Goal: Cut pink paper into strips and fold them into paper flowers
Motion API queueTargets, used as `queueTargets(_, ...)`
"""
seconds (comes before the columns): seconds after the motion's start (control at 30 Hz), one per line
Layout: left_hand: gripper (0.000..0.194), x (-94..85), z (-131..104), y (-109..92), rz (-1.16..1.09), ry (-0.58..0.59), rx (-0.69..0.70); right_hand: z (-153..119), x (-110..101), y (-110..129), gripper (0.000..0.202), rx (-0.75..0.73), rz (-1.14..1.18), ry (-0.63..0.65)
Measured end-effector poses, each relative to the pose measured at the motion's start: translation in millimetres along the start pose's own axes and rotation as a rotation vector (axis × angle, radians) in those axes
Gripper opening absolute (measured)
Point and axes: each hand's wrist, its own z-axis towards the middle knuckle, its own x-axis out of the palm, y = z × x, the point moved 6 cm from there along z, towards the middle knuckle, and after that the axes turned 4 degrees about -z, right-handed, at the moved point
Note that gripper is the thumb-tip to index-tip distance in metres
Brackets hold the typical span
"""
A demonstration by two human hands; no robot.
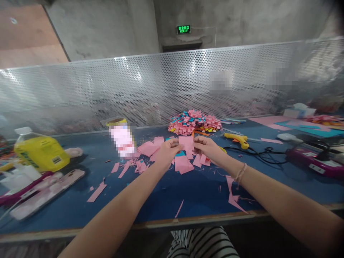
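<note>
- Blue bench [158,200], strewn with pink scraps [97,192]!
- Your left hand [169,152] pinches one pink paper [186,142], your right hand [206,147] gripping its opposite edge!
- Fringed paper pile [192,122] beyond!

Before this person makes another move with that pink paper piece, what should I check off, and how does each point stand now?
1. Left hand holds the pink piece by its left side: ok.
2. Right hand holds its right side: ok.
3. Tabletop free of scraps around the hands: not ok; loose pink paper lies there.
4. Yellow glue gun lies apart from both hands: ok.
5. Glue gun cool: cannot tell.
</note>
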Motion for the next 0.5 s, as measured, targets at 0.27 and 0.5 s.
queueTargets(0.27, 0.018, 8.3, -5, -1, -0.041, 0.060, -0.050, 0, -3, 3, 0.013, -0.049, -0.103, -0.007)
queueTargets(0.5, 0.015, 13.8, -10, -3, -0.258, 0.078, -0.155, 4, -8, 0, 0.015, -0.074, -0.047, -0.050)
